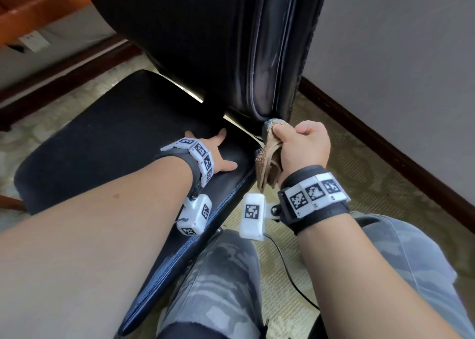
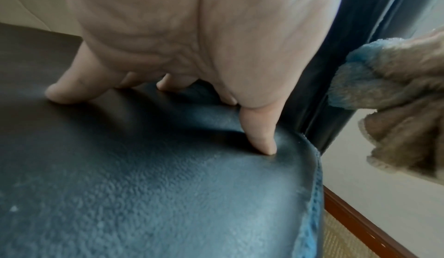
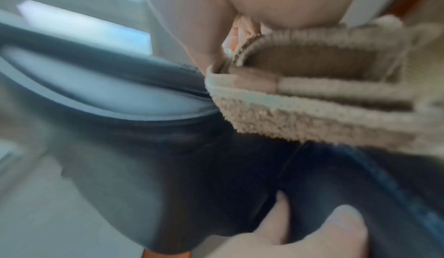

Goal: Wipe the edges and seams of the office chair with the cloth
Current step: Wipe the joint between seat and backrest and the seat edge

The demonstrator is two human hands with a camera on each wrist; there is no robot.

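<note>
A black office chair fills the head view: its seat [image 1: 108, 143] lies at the left and its backrest [image 1: 210, 42] rises in the middle, with a piped seam [image 1: 257, 63] down its right edge. My right hand [image 1: 303, 145] grips a folded beige cloth [image 1: 270, 156] and holds its top against the bottom corner of that seam. My left hand [image 1: 218, 153] lies flat on the rear of the seat, fingers spread and pressing the leather [image 2: 168, 167]. The cloth [image 2: 396, 100] hangs beside the backrest edge in the left wrist view. The right wrist view is blurred; the cloth [image 3: 312, 110] meets the chair edge there.
A grey wall [image 1: 398, 55] with a dark wooden skirting board [image 1: 385, 143] stands close on the right. Patterned carpet [image 1: 359, 174] covers the floor. My knees in grey patterned trousers [image 1: 226, 274] sit below the seat edge. Wooden furniture [image 1: 30, 9] is at the far left.
</note>
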